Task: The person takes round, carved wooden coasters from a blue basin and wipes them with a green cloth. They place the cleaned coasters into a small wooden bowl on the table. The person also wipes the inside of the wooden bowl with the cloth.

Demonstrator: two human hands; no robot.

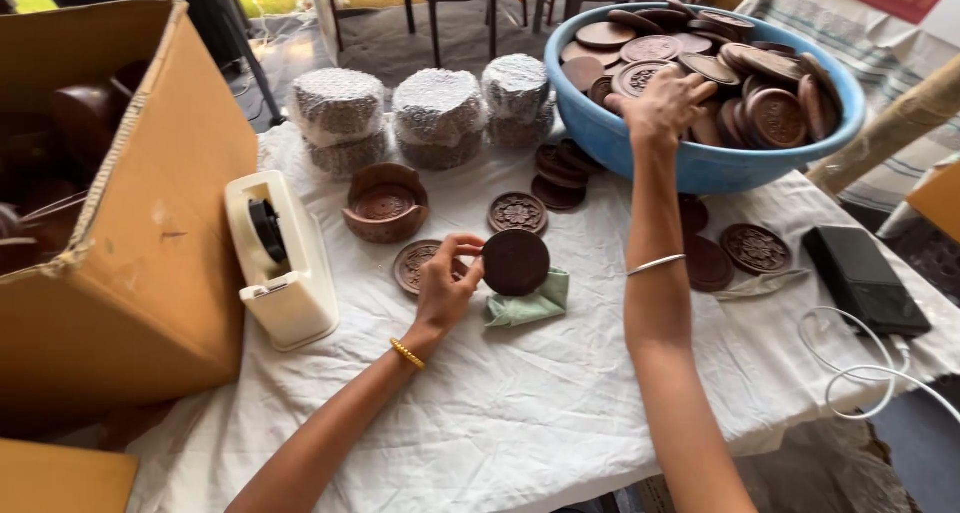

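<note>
My left hand (pixel 446 281) holds a round dark wooden disc (pixel 516 262) upright by its edge, just above a folded green cloth (pixel 530 303). A carved wooden disc (pixel 415 264) lies flat on the white cloth beside that hand. My right hand (pixel 668 103) reaches into a big blue basin (pixel 640 151) heaped with carved wooden discs (pixel 775 118), fingers closed on one disc at the basin's near side.
A large cardboard box (pixel 130 233) stands at the left, next to a white tape dispenser (pixel 285 263). Three bubble-wrapped stacks (pixel 438 116) sit at the back. A wooden holder (pixel 385 205), loose discs (pixel 756 248), a black phone (pixel 865 278) and white cable (pixel 860 368) lie around.
</note>
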